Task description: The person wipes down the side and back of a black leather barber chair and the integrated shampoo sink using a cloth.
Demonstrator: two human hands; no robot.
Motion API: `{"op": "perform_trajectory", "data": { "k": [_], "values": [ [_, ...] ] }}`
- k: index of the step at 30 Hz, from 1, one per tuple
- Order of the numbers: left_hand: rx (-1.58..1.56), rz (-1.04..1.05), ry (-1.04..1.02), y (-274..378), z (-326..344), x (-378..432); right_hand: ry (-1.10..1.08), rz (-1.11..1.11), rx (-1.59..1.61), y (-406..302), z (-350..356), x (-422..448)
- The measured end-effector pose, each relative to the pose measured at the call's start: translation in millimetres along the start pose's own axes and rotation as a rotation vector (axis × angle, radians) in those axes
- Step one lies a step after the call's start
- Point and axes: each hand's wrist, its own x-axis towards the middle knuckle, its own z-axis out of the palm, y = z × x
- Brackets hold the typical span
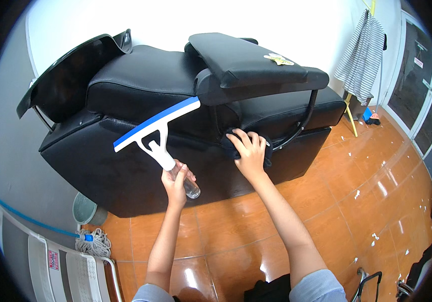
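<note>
My left hand [176,184] grips the clear bottle handle of a spray squeegee [157,141], whose white head with a blue edge is raised in front of a black salon shampoo chair [140,71]. My right hand [250,153] holds a bunched black cloth [268,154] against the chair's side, below the padded armrest [253,60] and beside its curved metal support. A yellowish sticker [278,59] lies on top of the armrest. The black wash basin [76,71] stands at the chair's left end.
A bucket [84,209] and a string mop [93,243] are at the lower left, near white perforated seats [83,275]. White scraps dot the tiled floor [314,211]. A striped cloth [363,56] hangs on a yellow stand near the glass door [408,75]. Black metal framing [367,285] is at the lower right.
</note>
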Motion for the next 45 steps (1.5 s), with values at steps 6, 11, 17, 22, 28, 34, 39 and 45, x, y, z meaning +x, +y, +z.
{"op": "perform_trajectory", "data": {
  "k": [6,11,17,22,28,34,39,45],
  "values": [
    [-0.025,0.006,0.010,0.1,-4.6,-6.9,-0.286,0.018,-0.203,24.9,-12.2,-23.3],
    [-0.028,-0.019,0.034,3.9,-10.7,-17.7,-0.342,0.237,-0.058,6.0,-25.5,-13.6],
    [0.055,-0.154,-0.059,10.6,-29.9,-44.6,-0.152,0.121,0.386,-76.9,-31.2,6.2],
    [-0.058,-0.209,-0.069,17.8,-36.9,-69.6,-0.304,0.244,0.639,-118.6,-10.7,-6.3],
    [-0.111,-0.427,-0.162,34.7,-75.3,-75.4,-0.462,0.450,1.097,-162.6,13.7,-10.4],
    [0.065,-0.363,-0.131,67.7,-92.7,-74.5,-0.350,0.096,0.788,-201.9,-6.7,10.4],
    [-0.011,-0.286,-0.189,105.8,-104.6,-66.8,-0.276,0.131,0.767,-251.6,-21.6,44.3],
    [0.375,-0.188,-0.066,128.8,-118.7,-40.8,-0.465,0.189,0.844,-279.7,-19.9,94.8]
  ]
}}
